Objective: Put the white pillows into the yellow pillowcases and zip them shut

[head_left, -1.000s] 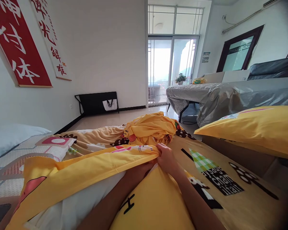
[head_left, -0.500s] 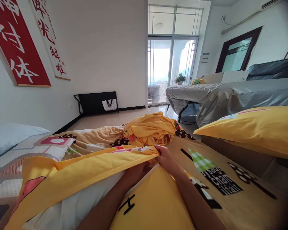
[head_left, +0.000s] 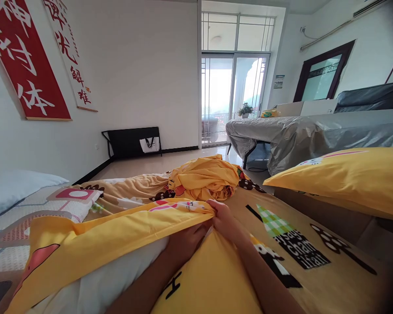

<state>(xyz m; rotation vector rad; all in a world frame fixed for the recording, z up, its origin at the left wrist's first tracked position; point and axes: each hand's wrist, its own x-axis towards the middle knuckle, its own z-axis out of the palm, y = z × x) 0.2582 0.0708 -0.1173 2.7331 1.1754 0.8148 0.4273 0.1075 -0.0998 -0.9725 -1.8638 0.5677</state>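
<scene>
Both hands (head_left: 212, 226) stay gripping the yellow cover (head_left: 118, 231), barely shifted.

I am in a home bedroom: a bed (head_left: 314, 270) with printed sheets, yellow pillows (head_left: 343, 176), and balcony doors (head_left: 234, 98).

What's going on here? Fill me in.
A person is working a yellow cover over a white pillow on a bed. The right hand pinches the cover's open edge at its far corner; the left hand sits just under that edge, against the pillow. Much of the pillow is still bare. A bunched yellow sheet lies beyond, and another yellow pillow rests to the right.
</scene>
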